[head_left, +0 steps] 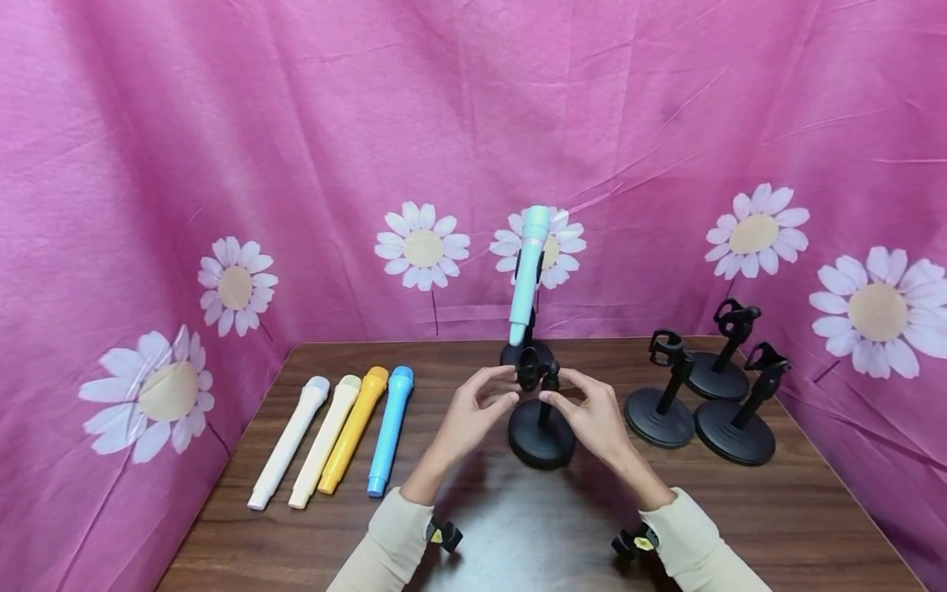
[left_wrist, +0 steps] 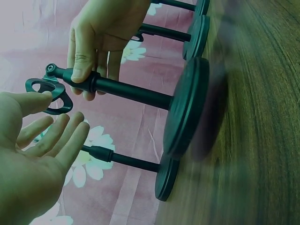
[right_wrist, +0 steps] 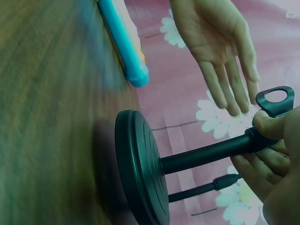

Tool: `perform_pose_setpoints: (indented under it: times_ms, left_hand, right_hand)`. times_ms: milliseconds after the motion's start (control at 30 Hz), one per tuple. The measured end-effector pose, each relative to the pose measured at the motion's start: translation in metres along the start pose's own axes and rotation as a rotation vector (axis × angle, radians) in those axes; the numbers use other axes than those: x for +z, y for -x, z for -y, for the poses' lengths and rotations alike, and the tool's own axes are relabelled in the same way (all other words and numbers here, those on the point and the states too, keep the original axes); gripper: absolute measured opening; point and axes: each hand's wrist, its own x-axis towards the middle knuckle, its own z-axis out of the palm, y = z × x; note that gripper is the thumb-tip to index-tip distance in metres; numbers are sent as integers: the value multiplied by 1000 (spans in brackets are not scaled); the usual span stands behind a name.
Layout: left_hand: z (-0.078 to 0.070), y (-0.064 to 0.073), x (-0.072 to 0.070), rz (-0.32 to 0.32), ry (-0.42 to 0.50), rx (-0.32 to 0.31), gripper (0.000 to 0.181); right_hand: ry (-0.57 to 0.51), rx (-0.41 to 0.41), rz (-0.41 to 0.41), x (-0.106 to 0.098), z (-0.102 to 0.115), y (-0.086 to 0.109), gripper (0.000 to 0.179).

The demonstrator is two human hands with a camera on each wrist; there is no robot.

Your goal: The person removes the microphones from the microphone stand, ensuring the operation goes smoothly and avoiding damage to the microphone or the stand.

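In the middle of the head view, a black desktop microphone stand is between the two hands, its round base close over the table. My right hand pinches its neck just below the clip, thumb on one side and fingers on the other. My left hand is at the ring-shaped clip, fingers extended and thumb at the clip's edge; nothing is gripped in it. Directly behind, a mint-green microphone sits slanted in the clip of another black stand, which is partly hidden.
White, cream, yellow and blue microphones lie side by side on the wooden table at left. Three black stands with empty clips, one nearest the middle, are grouped at right. A pink flowered cloth hangs behind.
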Motion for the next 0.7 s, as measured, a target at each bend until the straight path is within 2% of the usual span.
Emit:
perform_pose_setpoints:
  times_ms: [333,700]
  left_hand:
    - [-4,-1,-1,-22,-52,-23,33]
    - [-4,-1,-1,-22,-87,-34,23]
  right_hand:
    - [90,44,-74,-19,-11,-23,43]
    - [104,62,-165,-29,-28,-49,44]
